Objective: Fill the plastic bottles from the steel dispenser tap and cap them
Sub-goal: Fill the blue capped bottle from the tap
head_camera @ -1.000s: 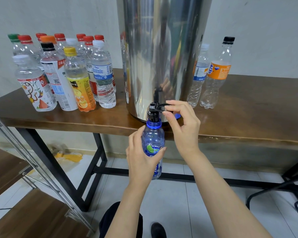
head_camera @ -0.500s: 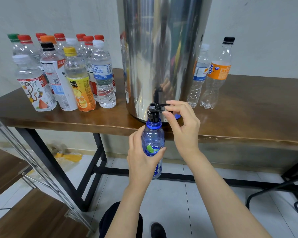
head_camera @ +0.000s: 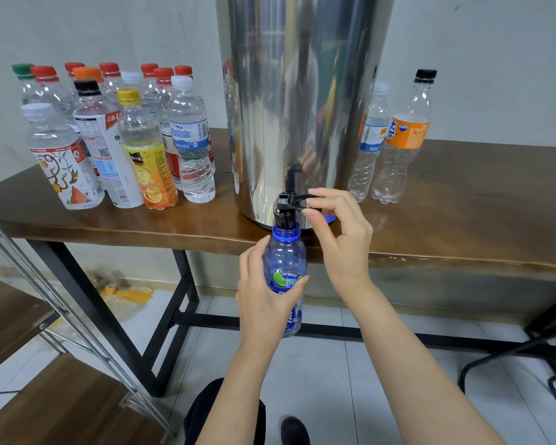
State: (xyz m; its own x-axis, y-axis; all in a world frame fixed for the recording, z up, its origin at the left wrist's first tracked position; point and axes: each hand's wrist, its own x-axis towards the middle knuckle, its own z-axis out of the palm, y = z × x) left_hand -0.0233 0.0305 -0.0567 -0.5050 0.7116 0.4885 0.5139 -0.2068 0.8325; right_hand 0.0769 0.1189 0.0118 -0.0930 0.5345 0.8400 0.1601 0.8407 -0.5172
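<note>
Under the tap [head_camera: 284,216], your left hand [head_camera: 264,300] grips the blue bottle [head_camera: 284,255], your right hand [head_camera: 341,239] pinches the lever [head_camera: 297,199], Fanta bottle [head_camera: 405,133] at two o'clock.

Left hand [head_camera: 265,297] is upright, with fingers and thumb curled round the blue bottle [head_camera: 285,258]. Right hand [head_camera: 342,242] sits higher, its thumb and index fingertip pinching the tap lever [head_camera: 297,200] and its other fingers loosely curled. Left forearm [head_camera: 238,399] and right forearm [head_camera: 411,364] extend forward, bare.
</note>
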